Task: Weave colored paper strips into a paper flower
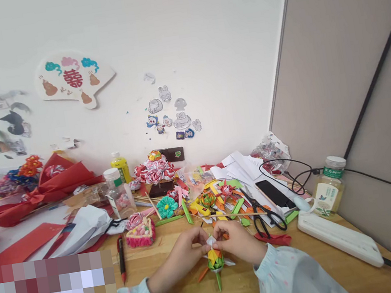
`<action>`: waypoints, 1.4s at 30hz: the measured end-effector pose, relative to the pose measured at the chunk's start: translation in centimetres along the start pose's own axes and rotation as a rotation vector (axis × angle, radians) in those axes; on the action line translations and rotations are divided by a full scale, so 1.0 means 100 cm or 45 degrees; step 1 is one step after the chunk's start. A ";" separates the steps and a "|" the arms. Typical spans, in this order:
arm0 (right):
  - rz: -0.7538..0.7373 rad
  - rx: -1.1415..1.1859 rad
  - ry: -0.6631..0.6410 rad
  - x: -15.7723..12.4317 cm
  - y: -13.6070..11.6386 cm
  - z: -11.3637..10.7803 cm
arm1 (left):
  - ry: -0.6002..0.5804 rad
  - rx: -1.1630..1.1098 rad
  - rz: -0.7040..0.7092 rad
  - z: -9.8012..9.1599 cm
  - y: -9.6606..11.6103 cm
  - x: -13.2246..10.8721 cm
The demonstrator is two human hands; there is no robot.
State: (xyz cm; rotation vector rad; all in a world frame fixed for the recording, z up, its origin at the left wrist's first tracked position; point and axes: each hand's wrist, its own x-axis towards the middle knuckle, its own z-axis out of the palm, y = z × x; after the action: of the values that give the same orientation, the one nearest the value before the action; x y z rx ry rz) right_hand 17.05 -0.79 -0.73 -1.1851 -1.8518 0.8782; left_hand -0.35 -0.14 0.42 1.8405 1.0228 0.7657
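Observation:
Near the front of the wooden table, my left hand (192, 246) and my right hand (236, 241) meet over a small folded paper flower (215, 260). Its top is white, with yellow-orange petals below, then green folds and a green tip pointing toward me. Both hands pinch the white paper at the top between thumb and fingers, one from each side. A white scrap and an orange strip (203, 274) lie on the table beside the flower. The fingertips partly hide the white part.
Black scissors (267, 214), a phone (274, 193) and paper strips lie beyond my right hand. A white power strip (339, 238) and a drink bottle (328, 188) stand at right. A red-black pen (122, 259) and a pink-edged box (140, 232) are at left.

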 end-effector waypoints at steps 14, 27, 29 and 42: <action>-0.054 -0.056 -0.009 -0.004 -0.004 0.004 | 0.044 0.064 -0.039 0.002 -0.002 0.000; -0.085 -0.019 0.023 -0.002 -0.005 0.003 | -0.149 -0.333 -0.138 -0.011 -0.006 0.004; -0.071 -0.018 0.012 -0.002 -0.007 0.003 | -0.166 -0.381 -0.165 -0.011 -0.007 0.005; -0.300 -0.171 -0.003 -0.003 -0.011 0.001 | -0.107 -0.527 -0.187 -0.003 -0.007 0.001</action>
State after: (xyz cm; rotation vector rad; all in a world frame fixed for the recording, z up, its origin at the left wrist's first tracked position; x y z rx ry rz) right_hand 16.63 -1.49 0.13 -1.0178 -2.0294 0.6326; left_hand -0.76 0.29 -0.08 1.4157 0.8601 0.7412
